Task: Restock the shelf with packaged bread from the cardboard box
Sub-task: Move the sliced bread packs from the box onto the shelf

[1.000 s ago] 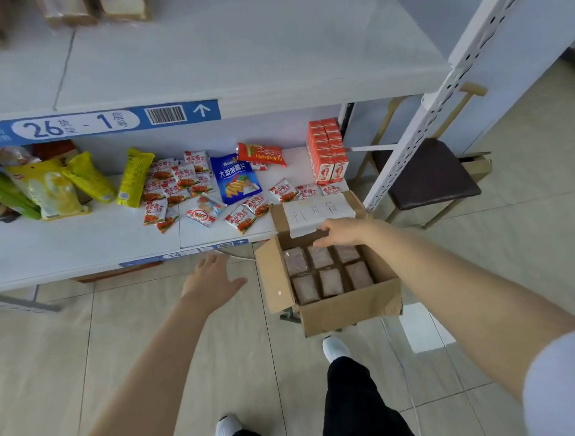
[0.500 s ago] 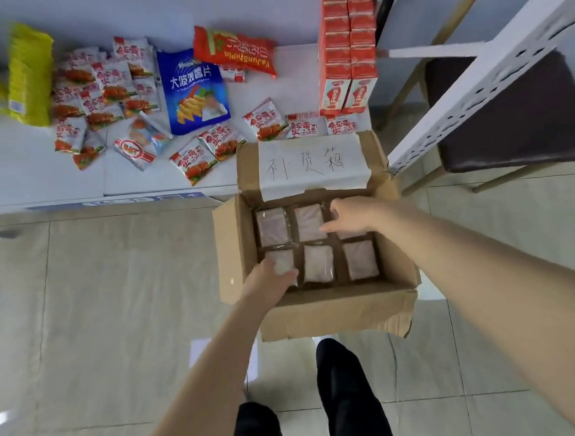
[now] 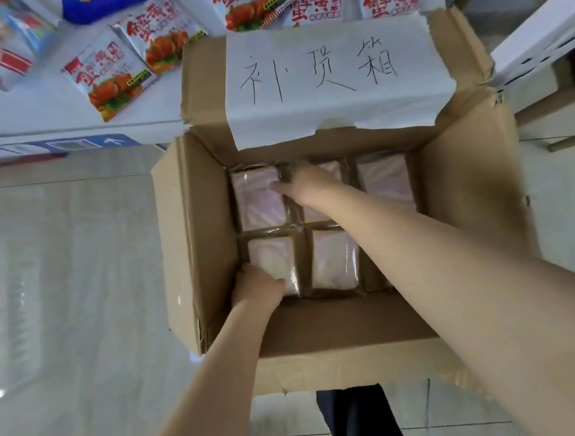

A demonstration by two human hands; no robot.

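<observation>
Both hands sit deeper in the cardboard box (image 3: 194, 242) than half a second ago. The right hand (image 3: 306, 185) has shifted from the far-right side of the far row toward its middle, and the view has closed in on the box.

Box stands open on the floor (image 3: 82, 262), against the front edge of the shelf (image 3: 41, 114). Far flap is folded back and carries a handwritten paper label (image 3: 332, 78). Likely parked here so each lift to the shelf is short.

Bread packs lie flat in two rows, tight against one another and the walls. None is out yet.

Left hand (image 3: 258, 286): at the box's near-left corner, on the near edge of the near-left pack (image 3: 271, 258). Thumb lies on top, fingers drop out of sight between pack and wall. Judged a pinch, made at the one gap that the tight packing leaves.

Right hand: over the far-middle pack (image 3: 332, 168), fingertips (image 3: 276, 185) reaching to the seam with the far-left pack (image 3: 258, 202). Cannot tell whether it grips or only presses. Probably digging into the seam for an edge.

Hands are apart, one per row, which suggests two packs per trip.

Snack bags (image 3: 112, 83) lie at the shelf's front edge, just beyond the box.

Risk: the clear wrap looks slippery, so a pack could slip from a shallow pinch.
</observation>
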